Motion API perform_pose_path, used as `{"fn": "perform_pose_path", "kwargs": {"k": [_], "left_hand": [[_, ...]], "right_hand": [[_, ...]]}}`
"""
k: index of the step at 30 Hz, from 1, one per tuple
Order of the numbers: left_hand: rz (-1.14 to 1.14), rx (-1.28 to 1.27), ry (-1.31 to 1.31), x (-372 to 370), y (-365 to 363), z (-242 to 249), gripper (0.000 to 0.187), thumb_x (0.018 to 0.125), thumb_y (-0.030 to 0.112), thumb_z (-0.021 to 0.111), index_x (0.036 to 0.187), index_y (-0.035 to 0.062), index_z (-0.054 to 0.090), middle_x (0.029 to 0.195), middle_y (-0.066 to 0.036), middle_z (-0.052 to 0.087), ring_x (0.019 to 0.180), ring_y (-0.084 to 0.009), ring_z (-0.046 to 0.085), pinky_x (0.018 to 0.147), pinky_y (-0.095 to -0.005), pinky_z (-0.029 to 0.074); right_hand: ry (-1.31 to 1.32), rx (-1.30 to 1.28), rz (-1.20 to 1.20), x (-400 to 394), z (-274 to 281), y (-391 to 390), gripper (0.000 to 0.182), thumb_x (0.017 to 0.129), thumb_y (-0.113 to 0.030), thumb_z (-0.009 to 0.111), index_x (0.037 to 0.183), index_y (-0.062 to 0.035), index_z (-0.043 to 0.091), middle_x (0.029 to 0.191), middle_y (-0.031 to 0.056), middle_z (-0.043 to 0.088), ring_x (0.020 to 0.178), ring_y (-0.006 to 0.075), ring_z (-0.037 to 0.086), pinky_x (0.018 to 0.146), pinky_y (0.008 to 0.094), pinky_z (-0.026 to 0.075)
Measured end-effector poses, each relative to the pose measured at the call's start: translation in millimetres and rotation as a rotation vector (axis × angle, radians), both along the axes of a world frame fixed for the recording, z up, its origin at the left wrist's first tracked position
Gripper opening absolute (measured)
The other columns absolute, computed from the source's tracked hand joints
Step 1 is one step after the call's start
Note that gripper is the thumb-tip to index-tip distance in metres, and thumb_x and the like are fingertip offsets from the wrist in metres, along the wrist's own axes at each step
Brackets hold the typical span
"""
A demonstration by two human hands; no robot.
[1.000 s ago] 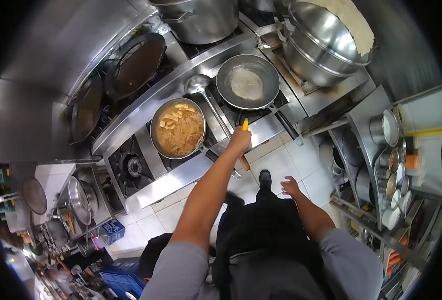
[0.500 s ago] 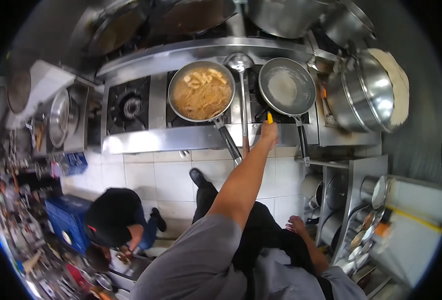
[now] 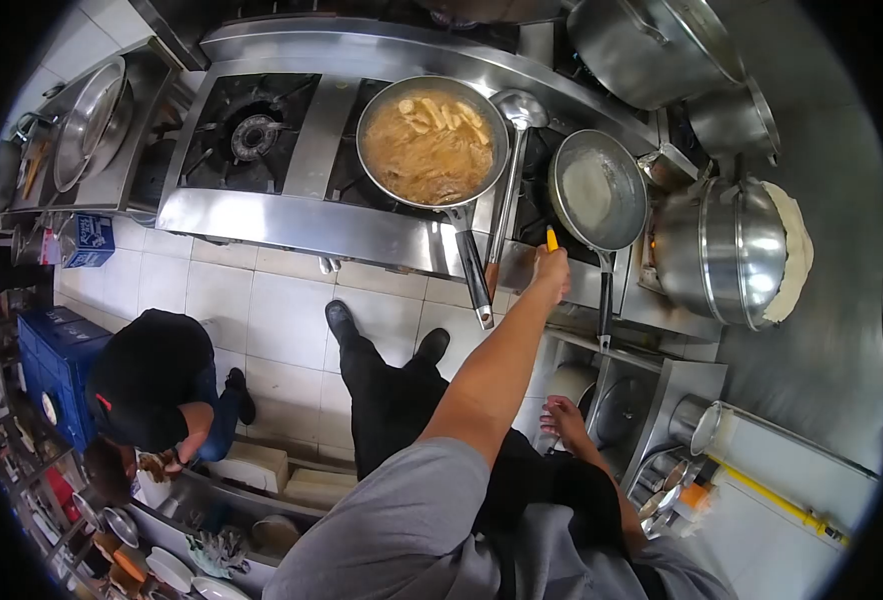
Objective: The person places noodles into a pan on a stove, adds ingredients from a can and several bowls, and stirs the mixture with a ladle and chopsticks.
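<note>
Lighter [image 3: 552,238], yellow-tipped, in my left hand [image 3: 552,272], gripped, at the stove's front edge between noodle pan [image 3: 432,140] and empty pan [image 3: 598,190]. Hand hasn't moved off that spot; only my head swung. Right hand [image 3: 565,413] open, hanging free.
</note>
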State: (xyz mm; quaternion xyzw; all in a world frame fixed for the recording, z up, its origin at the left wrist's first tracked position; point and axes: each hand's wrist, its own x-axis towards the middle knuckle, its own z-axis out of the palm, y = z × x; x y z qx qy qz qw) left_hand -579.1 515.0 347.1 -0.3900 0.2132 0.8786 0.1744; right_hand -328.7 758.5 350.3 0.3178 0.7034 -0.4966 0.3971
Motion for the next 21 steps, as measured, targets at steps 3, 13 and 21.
{"fn": "perform_pose_path", "kwargs": {"k": [3,13,21], "left_hand": [[-0.03,0.046,0.069,0,-7,-12,0.013,0.094,0.022,0.051,0.099,0.0208,0.039,0.061,-0.001,0.039,0.038,-0.0108,0.032,0.033,-0.0281,0.022],[-0.027,0.086,0.068,4,-14,-3,0.012,0.094,0.022,0.05,0.094,0.0217,0.038,0.059,0.0,0.038,0.036,-0.01,0.03,0.032,-0.0269,0.021],[-0.053,0.095,0.056,2,-18,-3,0.014,0.094,0.022,0.051,0.091,0.0218,0.037,0.059,0.0,0.038,0.035,-0.0103,0.029,0.032,-0.0271,0.019]], "right_hand": [[-0.011,-0.03,0.033,4,-3,-2,0.026,0.097,-0.022,0.059,0.119,-0.0098,0.054,0.105,0.0052,0.061,0.085,0.0201,0.064,0.074,0.0355,0.055],[-0.162,0.027,0.056,44,-31,28,0.035,0.094,-0.022,0.062,0.122,-0.0035,0.052,0.104,0.0093,0.06,0.084,0.0217,0.063,0.069,0.0372,0.057],[-0.131,-0.007,0.015,44,-31,25,0.034,0.093,-0.021,0.062,0.122,-0.0056,0.053,0.103,0.0086,0.06,0.084,0.0216,0.063,0.068,0.0355,0.057]]}}
